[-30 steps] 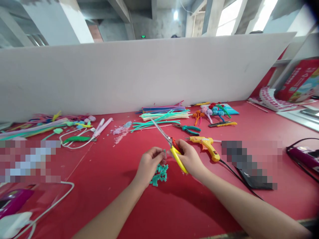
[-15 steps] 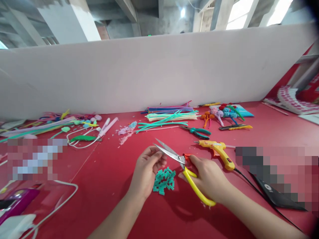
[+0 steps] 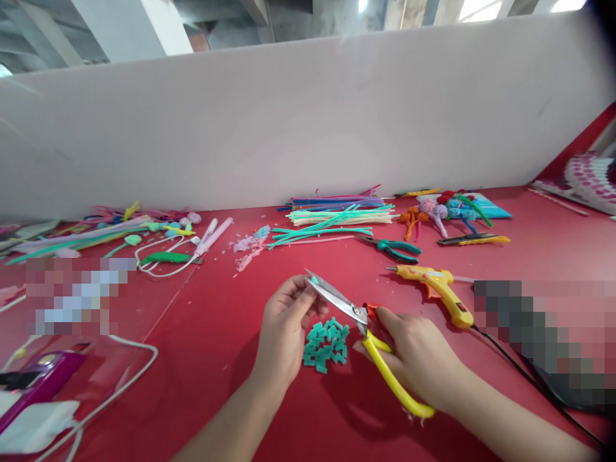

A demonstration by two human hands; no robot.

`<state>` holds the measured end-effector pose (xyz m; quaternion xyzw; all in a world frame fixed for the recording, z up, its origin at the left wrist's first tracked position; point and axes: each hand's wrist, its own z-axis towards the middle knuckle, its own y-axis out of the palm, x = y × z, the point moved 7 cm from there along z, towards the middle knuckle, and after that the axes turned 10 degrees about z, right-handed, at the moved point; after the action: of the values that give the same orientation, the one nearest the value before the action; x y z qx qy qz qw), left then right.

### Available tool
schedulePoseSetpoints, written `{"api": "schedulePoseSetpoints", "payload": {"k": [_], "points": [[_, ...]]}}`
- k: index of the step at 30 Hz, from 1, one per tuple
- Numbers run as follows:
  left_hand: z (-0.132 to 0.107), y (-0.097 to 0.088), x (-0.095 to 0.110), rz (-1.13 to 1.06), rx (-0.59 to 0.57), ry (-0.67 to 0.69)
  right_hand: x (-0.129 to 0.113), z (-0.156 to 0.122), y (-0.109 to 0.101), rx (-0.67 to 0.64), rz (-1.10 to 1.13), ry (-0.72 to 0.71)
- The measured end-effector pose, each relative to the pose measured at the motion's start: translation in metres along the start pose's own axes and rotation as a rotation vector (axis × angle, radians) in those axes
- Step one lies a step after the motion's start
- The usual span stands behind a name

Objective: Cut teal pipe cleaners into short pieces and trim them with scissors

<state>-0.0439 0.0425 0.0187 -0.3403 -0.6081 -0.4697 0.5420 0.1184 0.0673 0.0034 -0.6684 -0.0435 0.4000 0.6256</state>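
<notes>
My right hand [image 3: 416,359] grips yellow-handled scissors [image 3: 359,321], whose blades point up and left toward my left hand. My left hand [image 3: 286,321] is pinched on a small teal piece [image 3: 314,280] right at the blade tips. A heap of short teal cut pieces [image 3: 326,343] lies on the red table [image 3: 202,359] between the two hands.
A yellow glue gun [image 3: 436,285] with a black cord lies right of the scissors. Green pliers [image 3: 389,247], bundles of pipe cleaners [image 3: 337,215] and pipe-cleaner flowers [image 3: 443,208] lie further back by the white partition [image 3: 289,122]. A purple device [image 3: 41,378] and white cable sit at left.
The scissors swung down from pointing up and away to lying low, blades aimed at my left hand. The camera tilted down a little.
</notes>
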Motion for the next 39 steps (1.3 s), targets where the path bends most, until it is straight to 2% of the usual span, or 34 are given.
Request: {"api": "schedulePoseSetpoints", "payload": {"k": [17, 31, 39], "points": [[-0.001, 0.002, 0.002, -0.036, 0.011, -0.044, 0.002, -0.003, 0.009, -0.054, 0.063, -0.001], [0.0, 0.004, 0.0, -0.067, -0.035, -0.032, 0.004, -0.004, 0.012, -0.073, 0.048, 0.024], [0.003, 0.001, -0.008, -0.08, -0.026, -0.115, 0.01, 0.005, 0.004, -0.047, 0.017, 0.088]]}}
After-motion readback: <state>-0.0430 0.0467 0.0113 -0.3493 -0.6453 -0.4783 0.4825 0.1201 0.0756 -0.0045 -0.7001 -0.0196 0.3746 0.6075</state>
